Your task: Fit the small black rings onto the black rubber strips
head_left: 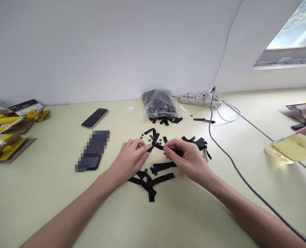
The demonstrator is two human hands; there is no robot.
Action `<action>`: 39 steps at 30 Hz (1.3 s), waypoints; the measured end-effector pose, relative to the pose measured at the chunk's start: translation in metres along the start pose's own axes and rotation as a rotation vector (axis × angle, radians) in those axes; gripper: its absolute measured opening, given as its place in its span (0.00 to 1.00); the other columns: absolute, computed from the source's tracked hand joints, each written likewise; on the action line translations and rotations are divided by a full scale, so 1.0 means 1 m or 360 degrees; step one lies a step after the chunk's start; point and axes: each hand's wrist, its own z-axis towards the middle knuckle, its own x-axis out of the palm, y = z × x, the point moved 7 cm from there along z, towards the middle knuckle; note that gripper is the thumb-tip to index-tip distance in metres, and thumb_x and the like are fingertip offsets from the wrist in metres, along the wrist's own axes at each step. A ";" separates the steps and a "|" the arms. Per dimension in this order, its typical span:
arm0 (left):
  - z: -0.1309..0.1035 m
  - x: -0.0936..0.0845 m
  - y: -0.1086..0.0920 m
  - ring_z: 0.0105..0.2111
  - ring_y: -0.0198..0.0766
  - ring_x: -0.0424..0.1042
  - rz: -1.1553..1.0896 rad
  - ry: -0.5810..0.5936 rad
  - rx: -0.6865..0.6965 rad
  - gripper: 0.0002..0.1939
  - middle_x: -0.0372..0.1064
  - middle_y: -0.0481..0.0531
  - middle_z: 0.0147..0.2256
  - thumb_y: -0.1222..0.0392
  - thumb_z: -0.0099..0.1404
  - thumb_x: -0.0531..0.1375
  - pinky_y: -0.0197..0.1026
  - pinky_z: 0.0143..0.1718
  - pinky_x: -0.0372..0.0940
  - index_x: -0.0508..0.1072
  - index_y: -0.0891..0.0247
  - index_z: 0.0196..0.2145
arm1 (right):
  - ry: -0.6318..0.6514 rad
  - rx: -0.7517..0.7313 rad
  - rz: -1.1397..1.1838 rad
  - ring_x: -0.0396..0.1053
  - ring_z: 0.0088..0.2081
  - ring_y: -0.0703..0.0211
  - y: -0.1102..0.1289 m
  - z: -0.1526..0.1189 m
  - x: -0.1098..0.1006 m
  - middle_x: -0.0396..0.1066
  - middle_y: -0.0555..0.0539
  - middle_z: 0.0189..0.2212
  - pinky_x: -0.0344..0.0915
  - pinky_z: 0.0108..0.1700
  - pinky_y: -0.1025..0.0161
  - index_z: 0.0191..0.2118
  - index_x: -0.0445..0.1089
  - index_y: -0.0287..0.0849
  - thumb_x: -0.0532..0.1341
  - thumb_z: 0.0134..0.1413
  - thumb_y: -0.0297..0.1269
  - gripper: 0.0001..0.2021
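Observation:
My right hand [185, 156] pinches a black fabric strip [158, 146] between thumb and fingers. Close by on the left, my left hand [131, 156] has its thumb and index finger apart, with the index fingertip at the strip's left end. More black strips [149, 187] lie crossed on the table below the hands, and another pile [201, 143] sits just right of my right hand. Several small round black pieces [160, 140] are scattered between and above the hands; a few others [155, 173] lie below them.
On the pale green table [47, 199] are two phones [94, 118], a clear bag of black material [160, 103] and a power strip [194, 100]. A grey cable [235, 165] runs down the right side. Yellow packaged items [13, 120] lie left; a yellowish clear package [295, 148] is right.

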 end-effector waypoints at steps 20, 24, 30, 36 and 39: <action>-0.001 -0.003 -0.018 0.38 0.35 0.70 -0.0758 0.0081 -0.0018 0.05 0.73 0.46 0.38 0.60 0.76 0.56 0.39 0.43 0.64 0.71 0.59 0.41 | 0.0054 0.0093 -0.0027 0.75 0.36 0.56 -0.006 0.000 0.009 0.78 0.48 0.34 0.68 0.40 0.57 0.36 0.76 0.43 0.62 0.64 0.40 0.08; -0.001 -0.006 -0.020 0.35 0.32 0.71 -0.1008 -0.0095 -0.0146 0.06 0.73 0.45 0.36 0.57 0.75 0.59 0.35 0.38 0.65 0.74 0.58 0.42 | 0.0150 0.0068 0.0022 0.75 0.36 0.57 -0.003 -0.002 0.017 0.79 0.48 0.34 0.68 0.39 0.59 0.37 0.78 0.44 0.62 0.64 0.39 0.08; 0.000 -0.006 -0.015 0.37 0.33 0.74 -0.1139 -0.0151 -0.0193 0.07 0.76 0.46 0.37 0.56 0.73 0.62 0.34 0.42 0.68 0.76 0.58 0.46 | 0.0254 0.0166 0.0266 0.75 0.35 0.58 -0.006 -0.006 0.026 0.79 0.47 0.32 0.69 0.37 0.61 0.37 0.78 0.42 0.62 0.64 0.40 0.09; -0.001 -0.006 -0.014 0.40 0.35 0.76 -0.1066 -0.0080 -0.0200 0.09 0.79 0.47 0.39 0.56 0.73 0.61 0.36 0.43 0.69 0.80 0.56 0.47 | 0.0321 0.0206 0.0496 0.75 0.34 0.59 -0.004 -0.005 0.026 0.78 0.46 0.31 0.71 0.38 0.61 0.38 0.78 0.39 0.64 0.62 0.43 0.11; -0.001 -0.006 -0.012 0.36 0.36 0.75 -0.1030 -0.0027 -0.0252 0.09 0.79 0.47 0.36 0.54 0.72 0.62 0.35 0.35 0.67 0.81 0.59 0.39 | 0.0372 0.0225 0.0429 0.75 0.34 0.59 -0.002 -0.005 0.025 0.77 0.46 0.30 0.72 0.38 0.61 0.38 0.78 0.39 0.65 0.62 0.44 0.12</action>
